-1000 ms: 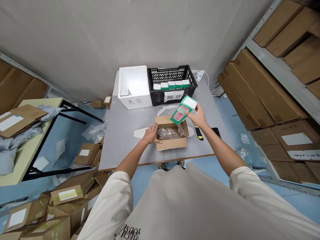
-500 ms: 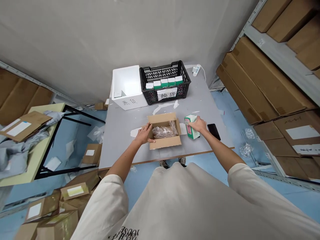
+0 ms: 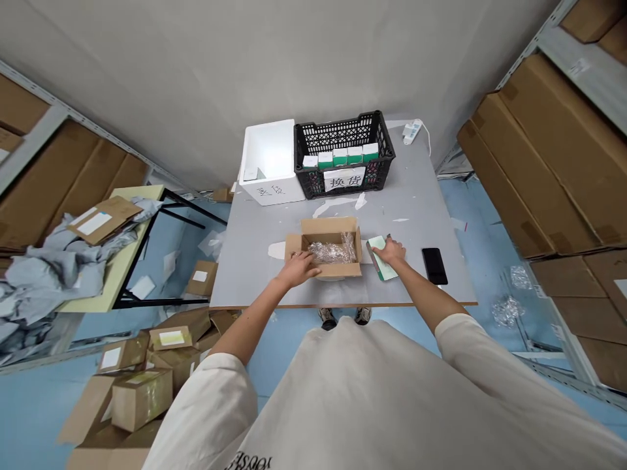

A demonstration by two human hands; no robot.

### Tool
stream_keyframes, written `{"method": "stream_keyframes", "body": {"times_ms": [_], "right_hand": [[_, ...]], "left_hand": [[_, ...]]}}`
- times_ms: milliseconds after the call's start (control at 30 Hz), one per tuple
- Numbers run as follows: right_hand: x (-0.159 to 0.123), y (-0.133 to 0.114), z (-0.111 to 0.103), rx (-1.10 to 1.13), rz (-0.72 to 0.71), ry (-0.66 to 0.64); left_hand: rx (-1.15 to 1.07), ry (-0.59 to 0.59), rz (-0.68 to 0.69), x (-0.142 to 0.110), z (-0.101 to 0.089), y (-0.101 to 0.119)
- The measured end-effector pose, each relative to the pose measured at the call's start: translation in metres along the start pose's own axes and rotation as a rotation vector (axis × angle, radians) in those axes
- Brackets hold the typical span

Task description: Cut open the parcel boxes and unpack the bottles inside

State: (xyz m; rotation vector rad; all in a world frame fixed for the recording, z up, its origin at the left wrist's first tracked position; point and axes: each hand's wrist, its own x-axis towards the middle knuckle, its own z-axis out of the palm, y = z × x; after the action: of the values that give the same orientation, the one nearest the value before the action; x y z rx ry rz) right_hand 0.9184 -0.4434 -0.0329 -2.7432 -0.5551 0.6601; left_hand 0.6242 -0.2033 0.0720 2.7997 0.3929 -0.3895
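At far left, grey parcels [image 3: 63,271] overlapped on a pale yellow counter [image 3: 102,297], their contents concealed; below, cartons [image 3: 142,398] were heaped on the floor, the lowest cut off by the frame. On the grey counter [image 3: 247,264], a white foam box [image 3: 289,192] held a pale item [image 3: 251,173], its lower part hidden behind the front wall. The left hand [image 3: 297,269] lay over the left end of an open carton [image 3: 340,269]; whether its grip was closed on the cardboard could not be told. Crumpled clear wrap [image 3: 330,252] covered whatever lay beneath it in the carton. Behind, a black crate [image 3: 377,173] contained a row of green-and-white boxes [image 3: 340,157], their lower portions screened by its wall. Just right of the carton, a pale green box [image 3: 382,259] lay on the counter, partly covered by the right hand [image 3: 390,250]; fingertips were obscured, leaving its grip undeterminable. Farther right was a dark phone [image 3: 434,266]; tall cartons [image 3: 524,143] ran beyond the edge.
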Motion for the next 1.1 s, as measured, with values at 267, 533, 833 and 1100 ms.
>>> {"method": "stream_keyframes", "body": {"times_ms": [267,533,833,1100], "right_hand": [[-0.043,-0.025,-0.027,0.697,-0.290,-0.264],[-0.075,-0.069,-0.006,0.619,-0.444,-0.320],[-0.073,-0.099,0.032,0.607,-0.421,-0.193],[-0.049,-0.204,0.048,0.603,-0.518,-0.179]], "left_hand": [[-0.026,0.037,0.158,0.002,0.002,0.029],[0.165,0.034,0.317,0.014,0.011,0.028],[0.193,0.164,0.320,0.006,-0.009,-0.013],[0.176,0.236,0.143,-0.004,-0.024,-0.095]]}}
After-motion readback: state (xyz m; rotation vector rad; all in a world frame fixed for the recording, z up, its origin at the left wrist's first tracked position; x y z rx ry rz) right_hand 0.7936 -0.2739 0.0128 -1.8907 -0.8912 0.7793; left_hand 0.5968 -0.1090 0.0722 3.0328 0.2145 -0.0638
